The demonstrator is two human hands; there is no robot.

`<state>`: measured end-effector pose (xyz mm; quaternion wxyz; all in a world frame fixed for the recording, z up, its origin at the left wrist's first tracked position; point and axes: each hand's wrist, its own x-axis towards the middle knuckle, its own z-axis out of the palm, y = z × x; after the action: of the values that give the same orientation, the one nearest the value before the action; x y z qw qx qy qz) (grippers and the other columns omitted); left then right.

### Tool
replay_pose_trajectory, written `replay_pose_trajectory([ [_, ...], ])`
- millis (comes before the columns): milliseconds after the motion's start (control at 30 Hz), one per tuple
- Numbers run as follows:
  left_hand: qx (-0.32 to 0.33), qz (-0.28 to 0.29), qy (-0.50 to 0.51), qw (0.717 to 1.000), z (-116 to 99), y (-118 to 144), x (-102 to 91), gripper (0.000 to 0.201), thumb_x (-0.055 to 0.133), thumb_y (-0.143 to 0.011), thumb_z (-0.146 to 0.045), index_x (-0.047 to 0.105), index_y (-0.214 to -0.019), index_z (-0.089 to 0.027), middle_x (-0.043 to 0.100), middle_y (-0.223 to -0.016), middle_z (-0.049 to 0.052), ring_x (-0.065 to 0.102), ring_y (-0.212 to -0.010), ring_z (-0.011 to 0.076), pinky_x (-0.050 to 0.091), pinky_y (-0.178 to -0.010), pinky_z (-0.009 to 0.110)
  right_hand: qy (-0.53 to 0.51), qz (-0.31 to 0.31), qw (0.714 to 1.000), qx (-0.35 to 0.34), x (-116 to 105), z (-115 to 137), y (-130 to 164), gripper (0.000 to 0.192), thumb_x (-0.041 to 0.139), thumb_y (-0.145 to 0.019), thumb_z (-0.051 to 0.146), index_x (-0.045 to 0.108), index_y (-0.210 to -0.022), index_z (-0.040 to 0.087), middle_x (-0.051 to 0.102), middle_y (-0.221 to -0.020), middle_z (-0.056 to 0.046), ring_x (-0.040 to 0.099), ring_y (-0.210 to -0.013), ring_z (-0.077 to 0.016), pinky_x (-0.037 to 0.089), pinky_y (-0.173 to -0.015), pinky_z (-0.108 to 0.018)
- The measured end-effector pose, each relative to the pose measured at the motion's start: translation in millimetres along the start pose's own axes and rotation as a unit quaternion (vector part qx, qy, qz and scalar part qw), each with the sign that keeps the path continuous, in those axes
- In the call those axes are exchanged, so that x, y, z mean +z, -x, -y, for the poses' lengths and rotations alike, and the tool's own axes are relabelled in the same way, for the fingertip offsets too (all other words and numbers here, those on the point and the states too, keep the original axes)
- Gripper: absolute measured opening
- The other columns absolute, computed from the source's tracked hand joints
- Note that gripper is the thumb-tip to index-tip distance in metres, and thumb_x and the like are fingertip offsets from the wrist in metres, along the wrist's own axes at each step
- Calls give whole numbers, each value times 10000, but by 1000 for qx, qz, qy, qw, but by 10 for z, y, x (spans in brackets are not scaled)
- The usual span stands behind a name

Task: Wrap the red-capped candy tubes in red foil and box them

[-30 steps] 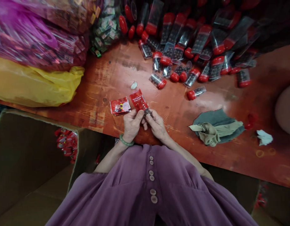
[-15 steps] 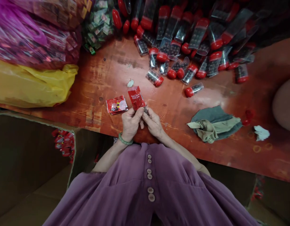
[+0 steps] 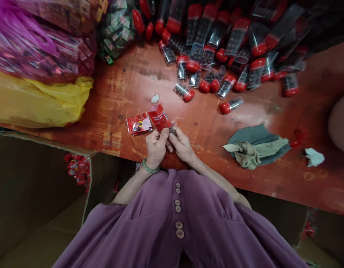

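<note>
Head view, left to right: an open cardboard box (image 3: 35,186) sits below the surface's (image 3: 127,85) near edge at eight o'clock, with red packets (image 3: 78,169) lying in its far corner, and a yellow plastic bag (image 3: 35,100) rests on the surface at ten o'clock. Just left of the hands lies a finished red packet (image 3: 138,124), flat on the wood. The left hand (image 3: 156,145) is closed, thumb and fingers pinched on the lower end of a red sachet (image 3: 160,117) that sticks up toward twelve o'clock; the right hand (image 3: 181,146) is closed too, fingertips pinched on a small clear capsule (image 3: 172,131) where it meets the sachet's mouth. Both hands work right at the surface's near edge, so a slip of the capsule could send it rolling off into the lap or the box. The sachet is thin and held only at one end; a skewed push might crumple or split it. Loose red-capped capsules (image 3: 230,105) lie at one o'clock before a big pile (image 3: 224,41), round enough to roll if nudged. A grey-green rag (image 3: 255,147) lies at three o'clock.
</note>
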<state>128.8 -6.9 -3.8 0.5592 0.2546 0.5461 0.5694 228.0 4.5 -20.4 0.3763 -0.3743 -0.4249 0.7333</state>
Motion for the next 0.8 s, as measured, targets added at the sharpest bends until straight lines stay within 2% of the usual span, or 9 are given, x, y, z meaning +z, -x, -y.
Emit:
replay_pose_trajectory([
  [100,-15,31,-10,999,-18,37,-40,370,734,-791,-526,706,-826,-158,544,-451,-69,498,-317,70,413,-339,176,-55,6,998,17,-15,33,-6,348,594,-904,555,506,-938,220,484,-640,84,427,-447,-50,346,-442,-196],
  [167,-23,68,4,997,-49,41,-85,369,768,-767,-505,709,-900,-166,598,-506,-52,579,-388,96,481,-414,195,-116,21,992,43,-30,73,-15,338,624,-888,533,502,-938,221,481,-613,88,412,-433,-52,338,-440,-193],
  [267,-35,111,73,991,-100,7,-135,511,738,-773,-568,694,-1104,-182,756,-839,57,733,-735,180,588,-696,277,-233,83,961,123,-66,137,-26,251,557,-929,463,501,-960,221,453,-565,98,326,-372,-53,317,-409,-189],
  [333,-64,134,131,980,-127,-38,-145,564,713,-773,-613,693,-1132,-178,755,-1045,111,727,-944,228,578,-829,322,-286,116,934,178,-90,165,-28,217,410,-992,395,512,-946,208,415,-523,99,256,-335,-54,294,-382,-182],
  [400,-98,150,172,969,-135,-91,-146,561,746,-744,-599,704,-1109,-176,750,-1071,114,720,-927,217,573,-808,311,-310,134,915,223,-104,174,-24,337,247,-1030,340,525,-907,195,370,-481,98,204,-313,-59,272,-359,-175],
  [500,-126,141,193,963,-104,-157,-154,545,833,-670,-531,715,-1065,-175,754,-920,62,667,-660,125,556,-660,254,-314,159,899,260,-105,148,-10,468,127,-1040,332,534,-860,188,332,-452,96,200,-301,-62,281,-353,-174],
  [567,-132,120,207,962,-76,-183,-161,488,863,-644,-488,718,-988,-175,730,-808,14,559,-495,58,532,-568,223,-290,166,909,250,-110,118,4,479,179,-1038,430,538,-840,185,390,-480,85,269,-312,-56,324,-373,-182],
  [700,-141,118,235,954,-84,-199,-143,368,867,-654,-436,683,-824,-167,701,-737,-12,461,-370,26,456,-374,185,-140,124,971,146,-154,101,40,556,466,-882,725,562,-834,179,583,-666,18,537,-492,-84,444,-467,-209],
  [800,-142,127,238,952,-126,-196,-99,360,861,-665,-433,687,-816,-157,688,-694,-5,496,-367,58,458,-324,192,31,76,994,73,-164,152,69,475,569,-874,653,589,-900,179,601,-694,16,582,-592,-97,489,-573,-226],
])
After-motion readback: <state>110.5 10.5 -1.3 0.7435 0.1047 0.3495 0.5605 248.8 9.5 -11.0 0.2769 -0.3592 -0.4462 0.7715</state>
